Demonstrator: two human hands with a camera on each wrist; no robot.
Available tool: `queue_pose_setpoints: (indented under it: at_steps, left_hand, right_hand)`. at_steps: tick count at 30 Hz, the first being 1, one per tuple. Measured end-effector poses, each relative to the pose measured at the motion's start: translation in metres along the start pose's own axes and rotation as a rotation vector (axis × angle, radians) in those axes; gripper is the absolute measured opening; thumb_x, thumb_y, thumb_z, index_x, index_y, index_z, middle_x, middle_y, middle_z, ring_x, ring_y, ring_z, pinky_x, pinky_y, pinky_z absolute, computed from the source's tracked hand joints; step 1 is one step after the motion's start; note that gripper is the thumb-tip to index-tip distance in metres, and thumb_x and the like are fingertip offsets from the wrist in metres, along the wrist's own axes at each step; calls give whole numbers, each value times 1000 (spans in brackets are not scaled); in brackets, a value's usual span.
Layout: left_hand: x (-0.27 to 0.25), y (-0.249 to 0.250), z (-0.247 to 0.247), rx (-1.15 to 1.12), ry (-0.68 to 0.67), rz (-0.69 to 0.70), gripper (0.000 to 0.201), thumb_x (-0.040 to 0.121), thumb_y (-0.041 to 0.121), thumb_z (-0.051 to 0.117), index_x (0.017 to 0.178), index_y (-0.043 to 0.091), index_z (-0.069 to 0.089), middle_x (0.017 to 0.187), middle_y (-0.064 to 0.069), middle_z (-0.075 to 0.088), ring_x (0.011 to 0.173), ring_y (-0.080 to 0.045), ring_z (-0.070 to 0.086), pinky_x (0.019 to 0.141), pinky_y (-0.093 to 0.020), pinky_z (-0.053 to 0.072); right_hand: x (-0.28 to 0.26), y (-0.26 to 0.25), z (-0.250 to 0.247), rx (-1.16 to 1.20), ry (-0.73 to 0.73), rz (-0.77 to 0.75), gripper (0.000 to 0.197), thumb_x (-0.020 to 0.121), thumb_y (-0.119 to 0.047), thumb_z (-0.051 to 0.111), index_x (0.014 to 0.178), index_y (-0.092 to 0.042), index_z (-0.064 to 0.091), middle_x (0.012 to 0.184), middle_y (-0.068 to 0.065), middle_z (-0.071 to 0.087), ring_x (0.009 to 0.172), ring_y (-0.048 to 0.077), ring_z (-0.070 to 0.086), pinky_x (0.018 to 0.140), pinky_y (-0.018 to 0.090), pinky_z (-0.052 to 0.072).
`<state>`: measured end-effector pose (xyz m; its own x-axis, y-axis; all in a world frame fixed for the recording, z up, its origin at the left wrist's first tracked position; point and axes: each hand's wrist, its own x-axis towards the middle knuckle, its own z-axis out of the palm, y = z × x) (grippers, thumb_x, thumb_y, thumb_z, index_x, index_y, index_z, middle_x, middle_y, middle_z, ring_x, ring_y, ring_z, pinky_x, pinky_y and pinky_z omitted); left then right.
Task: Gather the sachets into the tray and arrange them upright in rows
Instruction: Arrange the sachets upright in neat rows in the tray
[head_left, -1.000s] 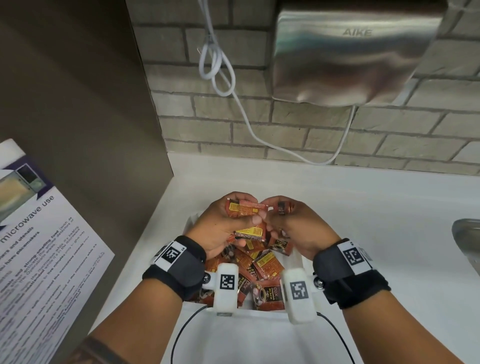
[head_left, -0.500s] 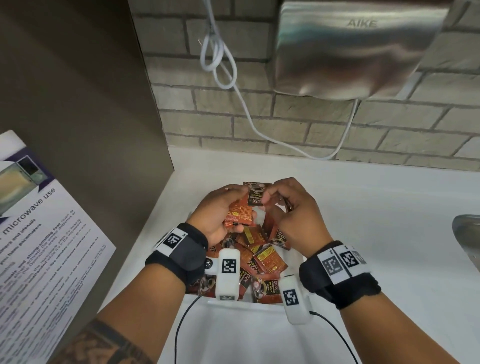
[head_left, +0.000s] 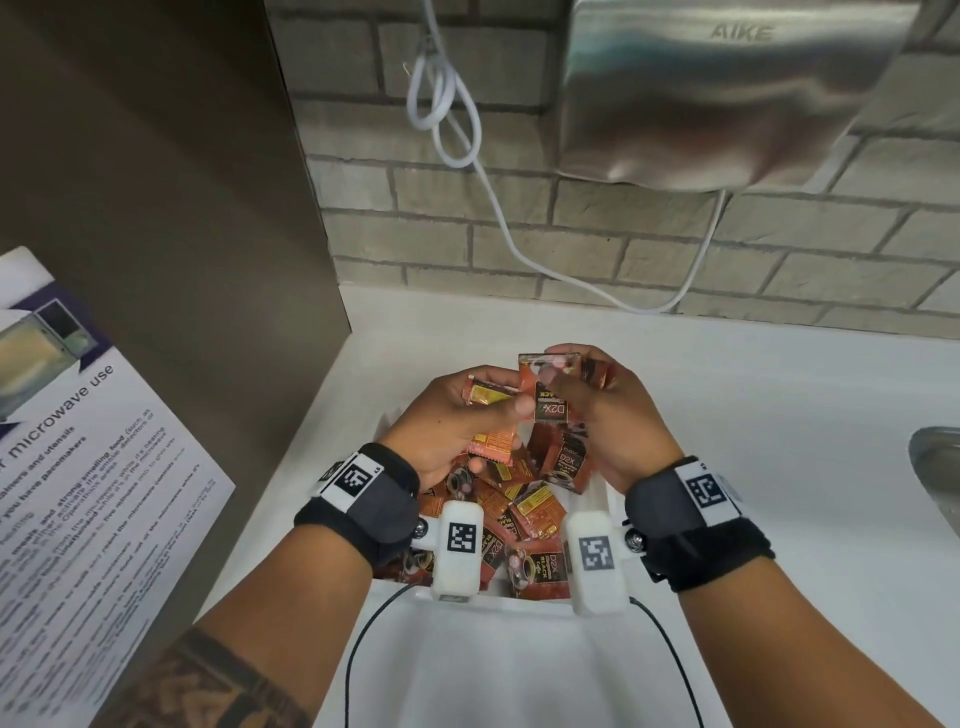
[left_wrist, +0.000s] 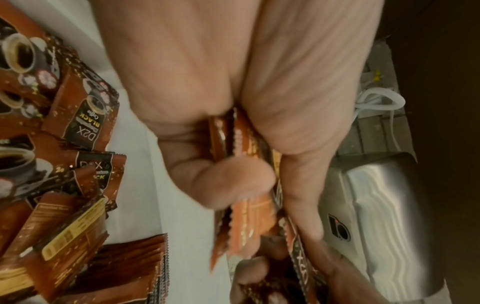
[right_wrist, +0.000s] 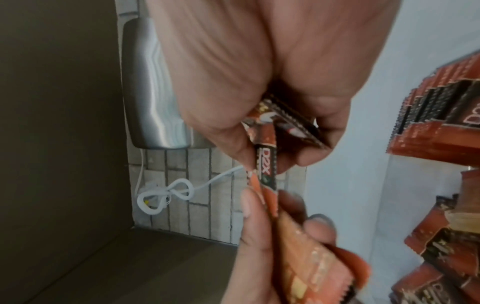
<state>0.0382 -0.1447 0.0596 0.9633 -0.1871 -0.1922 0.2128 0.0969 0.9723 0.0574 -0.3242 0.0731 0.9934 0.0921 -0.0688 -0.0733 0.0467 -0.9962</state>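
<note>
A white tray (head_left: 498, 603) on the counter holds a loose heap of orange-brown coffee sachets (head_left: 530, 509). Above its far end, my left hand (head_left: 488, 400) grips a small stack of sachets (head_left: 493, 447) between thumb and fingers. My right hand (head_left: 566, 374) pinches a D2X sachet (head_left: 550, 400) by its top, and the sachet's lower edge meets the left thumb. In the left wrist view, the stack (left_wrist: 249, 216) sits edge-on in my left hand (left_wrist: 233, 174). In the right wrist view, my right hand (right_wrist: 272, 133) holds the sachet (right_wrist: 267, 164), and a packed bunch of sachets (right_wrist: 441, 123) shows at the right.
A steel hand dryer (head_left: 727, 88) hangs on the brick wall with a looped white cable (head_left: 447, 104) beside it. A brown panel (head_left: 156, 208) bearing a microwave notice (head_left: 78, 467) closes off the left. A metal sink edge (head_left: 935, 467) lies at the right of the white counter (head_left: 779, 441).
Both hands lifted away from the heap toward the wall. The right hand turned up a D2X sachet and brought it down against the stack in the left hand.
</note>
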Motion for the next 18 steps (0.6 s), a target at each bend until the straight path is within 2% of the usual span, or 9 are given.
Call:
queue_pose_setpoints:
  at_steps: [2,4,6,8,11,13,14,16,18]
  left_hand:
    - [1,-3,0,46,-8,-7,35,82,21,83,114,15,68,104,-15,75,72,-21,68,40,-19,38]
    - [3,-3,-1,77,43,8,33,84,17,82,113,12,68,104,-20,75,70,-23,68,39,-19,37]
    - [5,-2,-6,74,112,35,28,85,16,81,111,12,71,102,-18,76,70,-24,67,39,-19,36]
    - [7,0,-12,71,164,68,24,84,17,82,107,15,74,100,-13,77,68,-22,63,40,-20,36]
    - [8,3,-18,179,152,116,24,80,20,86,101,20,76,92,-8,78,65,-21,62,42,-20,38]
    - [9,7,-16,296,83,160,26,78,16,88,101,15,76,86,-5,77,63,-13,64,43,-19,42]
    - [8,9,-12,335,46,178,27,78,13,88,102,11,76,85,-4,76,64,-9,65,47,-18,45]
    - [9,12,-6,373,1,202,26,80,11,86,103,7,75,86,-5,75,68,-7,66,58,-15,48]
    - [9,13,-2,389,31,185,17,90,20,77,105,13,75,91,-6,76,67,-10,66,51,-20,47]
  right_hand:
    - [1,3,1,54,12,16,19,92,-11,68,111,-14,69,103,9,76,98,29,73,85,45,59]
    - [0,5,2,59,19,23,24,91,-4,66,114,-11,66,102,9,76,96,28,73,81,41,60]
    - [0,8,1,13,15,33,27,90,-1,66,116,-9,64,94,8,76,83,23,74,73,36,59]
    - [-2,8,-3,-63,-68,54,32,86,-1,70,116,-8,63,83,7,72,68,18,70,66,34,55]
    - [-6,8,-5,-226,-265,156,36,81,1,69,114,-12,64,85,9,71,75,20,67,64,27,53]
    - [-10,6,-2,-230,-396,232,36,80,10,63,111,-8,64,80,7,72,74,18,69,61,25,55]
    - [-11,6,0,-224,-449,264,37,76,11,62,109,-6,64,81,9,72,78,21,70,66,29,57]
    - [-11,9,2,-193,-494,305,40,70,8,62,107,-3,66,96,23,71,92,30,72,85,43,57]
    - [-10,10,0,-128,-460,359,45,77,13,60,118,-4,62,114,28,67,101,31,72,93,44,54]
